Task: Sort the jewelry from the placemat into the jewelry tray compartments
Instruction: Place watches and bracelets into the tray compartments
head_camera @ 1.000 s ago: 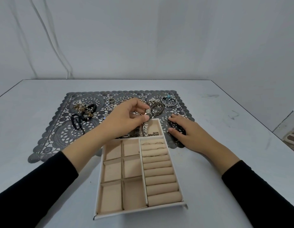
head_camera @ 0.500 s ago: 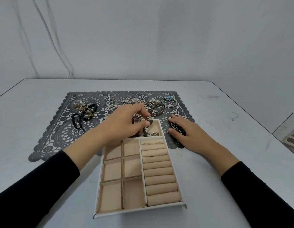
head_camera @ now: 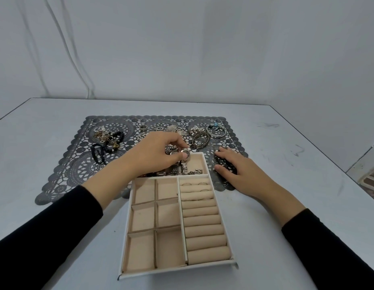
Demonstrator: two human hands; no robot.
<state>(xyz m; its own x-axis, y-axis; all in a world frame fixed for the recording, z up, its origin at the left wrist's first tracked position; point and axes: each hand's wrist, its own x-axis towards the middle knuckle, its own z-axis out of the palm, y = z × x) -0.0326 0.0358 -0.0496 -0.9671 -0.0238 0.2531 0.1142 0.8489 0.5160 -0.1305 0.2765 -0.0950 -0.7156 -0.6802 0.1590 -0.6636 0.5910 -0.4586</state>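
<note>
A beige jewelry tray (head_camera: 229, 241) with a white rim lies in front of me, its far end on the grey lace placemat (head_camera: 77, 164). My left hand (head_camera: 156, 155) pinches the round face of a metal watch (head_camera: 185, 159) over the tray's long far compartment, and the band hangs down into it beside other metal pieces. My right hand (head_camera: 234, 168) rests flat on the placemat just right of the tray. Rings sit in the top slots of the ring rolls (head_camera: 195, 185). Bracelets (head_camera: 216, 130), a ring (head_camera: 143, 127) and black bands (head_camera: 104, 149) lie on the mat.
The white table (head_camera: 297, 164) reaches a pale wall at the back; its right edge drops to the floor. Six square tray compartments on the left hold nothing. A cable hangs down the wall at the back left.
My left hand has lowered the watch toward me, from above the placemat into the tray's far compartment. The right hand has stayed where it was.
</note>
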